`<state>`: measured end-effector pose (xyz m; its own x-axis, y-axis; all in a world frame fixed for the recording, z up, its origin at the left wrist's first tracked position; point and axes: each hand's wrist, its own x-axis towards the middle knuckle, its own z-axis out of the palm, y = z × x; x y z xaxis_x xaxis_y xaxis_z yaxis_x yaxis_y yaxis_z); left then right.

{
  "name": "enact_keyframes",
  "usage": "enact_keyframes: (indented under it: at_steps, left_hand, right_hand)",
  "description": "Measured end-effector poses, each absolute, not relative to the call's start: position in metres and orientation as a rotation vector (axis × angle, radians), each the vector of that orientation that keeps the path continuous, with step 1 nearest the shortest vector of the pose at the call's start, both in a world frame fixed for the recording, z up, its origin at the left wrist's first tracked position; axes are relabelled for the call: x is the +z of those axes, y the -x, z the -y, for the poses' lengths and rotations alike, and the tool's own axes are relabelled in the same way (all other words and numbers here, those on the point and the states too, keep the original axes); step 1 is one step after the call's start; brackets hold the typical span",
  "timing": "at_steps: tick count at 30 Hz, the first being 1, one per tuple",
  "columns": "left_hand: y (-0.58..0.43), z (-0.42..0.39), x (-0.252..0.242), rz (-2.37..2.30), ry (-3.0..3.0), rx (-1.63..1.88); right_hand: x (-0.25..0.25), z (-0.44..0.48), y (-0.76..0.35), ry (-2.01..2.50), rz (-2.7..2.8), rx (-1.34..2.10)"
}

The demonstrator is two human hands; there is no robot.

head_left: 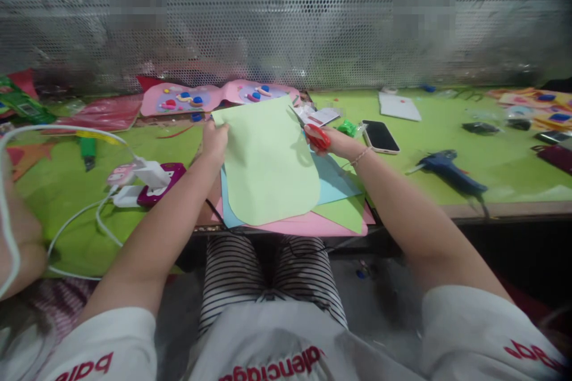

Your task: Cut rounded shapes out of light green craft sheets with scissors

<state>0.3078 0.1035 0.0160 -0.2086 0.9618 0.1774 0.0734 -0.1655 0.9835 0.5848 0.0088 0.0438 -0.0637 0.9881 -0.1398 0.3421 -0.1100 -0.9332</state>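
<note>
While your left hand (215,138) pinches the pale green sheet (270,166) near its far left corner, your right hand (338,141) grips red-handled scissors (319,139) at its right side, above the near edge of the table (522,175). If the sheet sags, the scissors could stray and nick the blue sheet (335,181) beneath. A green packet (24,101) lies by the far left corner, contents hidden.

Pale green is shown by the top sheet (270,161), red by the scissor handles (318,138), light blue, green and pink by the lower sheets (337,183), lime green by the tabletop (438,131), while the trousers (232,286) are striped black and white.
</note>
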Motion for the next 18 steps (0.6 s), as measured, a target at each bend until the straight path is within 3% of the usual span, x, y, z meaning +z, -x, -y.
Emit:
enact_keyframes:
  at_steps: [18]
  left_hand:
    - [-0.3086, -0.1039, 0.0149, -1.330, -1.307, 1.520]
  right_hand:
    - [0.0531, -0.0038, -0.5818, 1.609, 1.478, 1.203]
